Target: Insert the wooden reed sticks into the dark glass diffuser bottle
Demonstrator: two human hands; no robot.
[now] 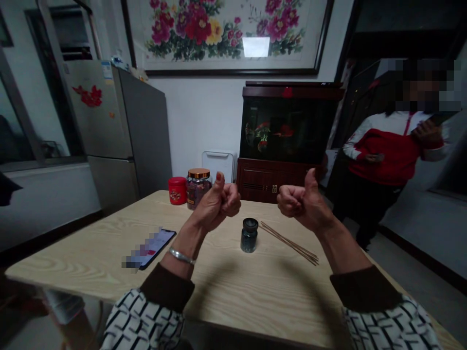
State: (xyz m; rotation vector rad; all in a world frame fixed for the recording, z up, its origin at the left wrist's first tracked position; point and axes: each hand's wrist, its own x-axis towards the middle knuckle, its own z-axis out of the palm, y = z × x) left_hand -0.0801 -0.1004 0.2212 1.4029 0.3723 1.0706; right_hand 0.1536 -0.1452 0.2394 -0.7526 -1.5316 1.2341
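Note:
My left hand point(221, 201) is held above the table with its thumb up and the other fingers curled into a fist. My right hand point(304, 201) makes the same thumbs-up, facing it. Neither holds anything. Between and below them a small dark glass jar point(249, 238) with a dark top stands upright on the table. Just right of the jar lie several thin brown sticks point(290, 243), side by side and slanting toward the right front. A silver bracelet point(182, 256) circles my left wrist.
On the pale wooden table point(219, 301) are a phone point(156, 248), a red canister point(177, 190) and a copper-lidded jar point(197, 189). A fridge point(146, 126) stands behind at left, a fish tank point(284, 129) at the back. Another person point(388, 150) stands at right.

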